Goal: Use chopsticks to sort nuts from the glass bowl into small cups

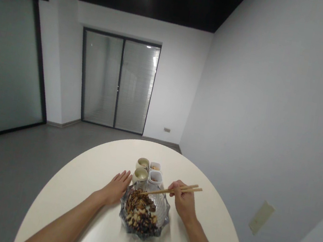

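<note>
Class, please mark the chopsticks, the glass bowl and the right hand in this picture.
Chopsticks (156, 192), head view: on the shafts, toward the tips.
Glass bowl (162, 209), head view: bare inner wall, right side.
Right hand (185, 203), head view: middle of the hand.

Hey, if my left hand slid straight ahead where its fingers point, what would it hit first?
Your left hand would probably meet the nearer pale green, round, ceramic-looking cup first; the remaining gap is hard to judge.

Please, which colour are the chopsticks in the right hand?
The chopsticks are light tan, seen best in the head view.
</note>
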Available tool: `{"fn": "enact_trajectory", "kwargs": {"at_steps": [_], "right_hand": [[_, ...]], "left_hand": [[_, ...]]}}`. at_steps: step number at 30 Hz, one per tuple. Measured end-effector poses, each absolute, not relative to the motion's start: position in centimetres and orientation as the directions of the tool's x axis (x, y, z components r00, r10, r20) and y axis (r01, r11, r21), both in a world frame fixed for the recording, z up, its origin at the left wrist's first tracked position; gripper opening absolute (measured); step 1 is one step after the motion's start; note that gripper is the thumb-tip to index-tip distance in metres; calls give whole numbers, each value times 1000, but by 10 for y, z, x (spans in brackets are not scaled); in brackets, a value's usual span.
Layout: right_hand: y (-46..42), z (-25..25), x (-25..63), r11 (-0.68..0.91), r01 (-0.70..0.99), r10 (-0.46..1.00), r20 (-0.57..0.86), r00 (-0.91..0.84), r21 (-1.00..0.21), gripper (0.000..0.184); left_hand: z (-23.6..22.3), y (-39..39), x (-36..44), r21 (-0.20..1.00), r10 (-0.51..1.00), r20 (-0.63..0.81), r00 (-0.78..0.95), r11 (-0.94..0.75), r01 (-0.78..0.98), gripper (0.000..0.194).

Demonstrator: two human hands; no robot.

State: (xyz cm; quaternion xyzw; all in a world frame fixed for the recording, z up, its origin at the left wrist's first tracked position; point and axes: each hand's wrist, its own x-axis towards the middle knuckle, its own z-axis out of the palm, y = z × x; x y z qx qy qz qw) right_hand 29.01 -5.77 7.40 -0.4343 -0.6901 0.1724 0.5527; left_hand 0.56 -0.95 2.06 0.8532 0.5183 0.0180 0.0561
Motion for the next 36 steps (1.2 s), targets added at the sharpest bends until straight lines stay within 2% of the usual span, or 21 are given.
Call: {"fn": "enact_trajectory", "kwargs": {"at_steps": [6,12,22,32,36], "right_hand": [[-57,74,292,580,392,774,633,8,-715,50],[-57,76,292,587,379,769,639,15,-716,51],[-58,81,296,604,403,737,674,46,-688,49],[-50,86,313,567,452,664,707,245,-689,48],[-41,90,313,539,468,685,687,240,-701,49]], "left_hand": [[20,-9,6,125,893,-27,449,-443,888,62],[28,-13,9,72,896,-75,437,-432,899,68],[22,-10,6,76,892,-45,450,-446,892,64],[13,-5,2,115,891,-5,453,-450,886,62],[11,-3,1,120,892,-1,453,-450,885,63]]}}
